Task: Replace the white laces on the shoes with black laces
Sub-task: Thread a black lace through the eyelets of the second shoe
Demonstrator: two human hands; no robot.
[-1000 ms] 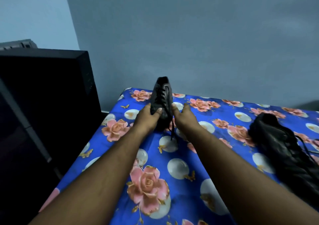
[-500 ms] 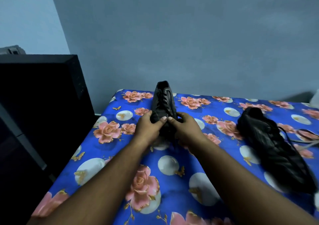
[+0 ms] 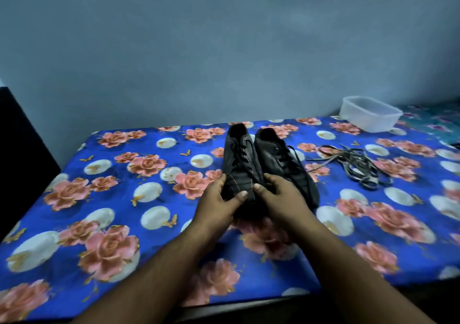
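Pair of black leather shoes [image 3: 251,164], black-laced, on floral blue counter [image 3: 124,199]: left hand [image 3: 219,203] and right hand [image 3: 281,199] grip left shoe's toe, loose grey-white laces [image 3: 358,165] well beyond right hand; risk, slack bows snagging.

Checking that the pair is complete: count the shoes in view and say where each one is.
2. The left shoe stands on the floral cloth, its toe held by the left hand and right hand. The right shoe stands close beside it, toward the loose laces.
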